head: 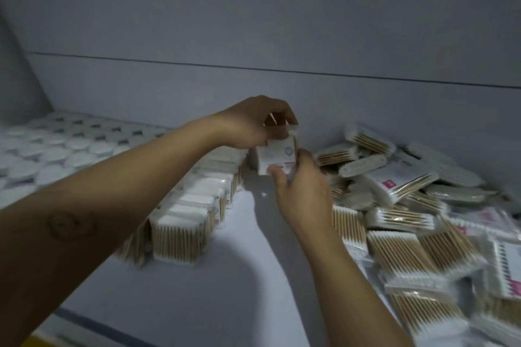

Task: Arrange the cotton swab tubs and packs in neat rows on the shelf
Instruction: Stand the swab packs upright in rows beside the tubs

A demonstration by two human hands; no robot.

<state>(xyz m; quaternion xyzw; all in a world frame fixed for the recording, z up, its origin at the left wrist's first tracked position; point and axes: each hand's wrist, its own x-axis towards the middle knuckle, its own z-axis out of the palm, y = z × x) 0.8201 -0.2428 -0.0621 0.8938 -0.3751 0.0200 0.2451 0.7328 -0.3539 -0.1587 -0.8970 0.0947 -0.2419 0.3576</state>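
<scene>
No text is legible; print on the held pack is blurred.

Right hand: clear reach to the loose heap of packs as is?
Likely yes: the heap lies just beside the right hand, nothing between. But it grips a pack with the left hand, so release comes first.

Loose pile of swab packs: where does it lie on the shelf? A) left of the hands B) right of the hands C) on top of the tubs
B: the jumbled pile lies beyond the right hand; the neat row and tubs sit left.
</scene>
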